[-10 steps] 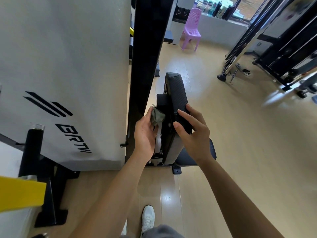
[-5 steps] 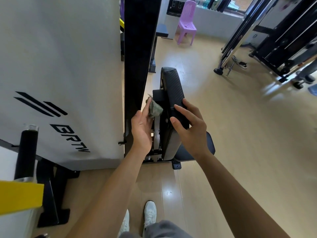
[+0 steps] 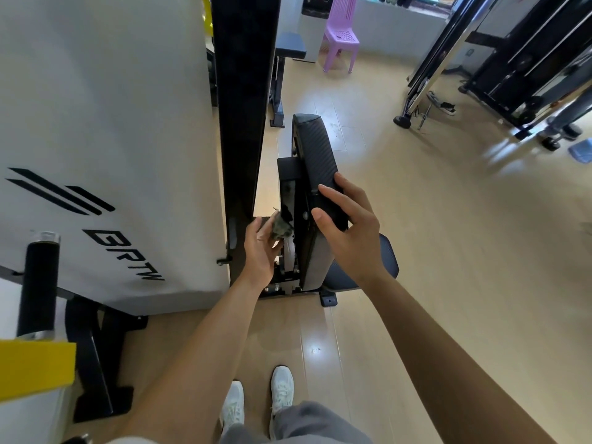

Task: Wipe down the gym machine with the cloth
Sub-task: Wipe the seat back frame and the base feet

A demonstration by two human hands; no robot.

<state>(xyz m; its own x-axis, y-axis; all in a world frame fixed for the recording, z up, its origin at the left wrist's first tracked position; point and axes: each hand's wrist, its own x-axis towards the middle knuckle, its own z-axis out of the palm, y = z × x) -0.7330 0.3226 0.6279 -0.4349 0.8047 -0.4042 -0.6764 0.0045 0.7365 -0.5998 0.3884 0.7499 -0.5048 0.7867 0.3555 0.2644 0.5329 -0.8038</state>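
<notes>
left hand (image 3: pixel 261 248) and cloth (image 3: pixel 281 226) slid lower behind the back pad (image 3: pixel 317 149), both shoes (image 3: pixel 282 389) now visible

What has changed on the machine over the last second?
The left hand has slid the cloth lower down the bracket behind the back pad, keeping hold of it. The right hand still grips the pad; nothing was let go.
</notes>
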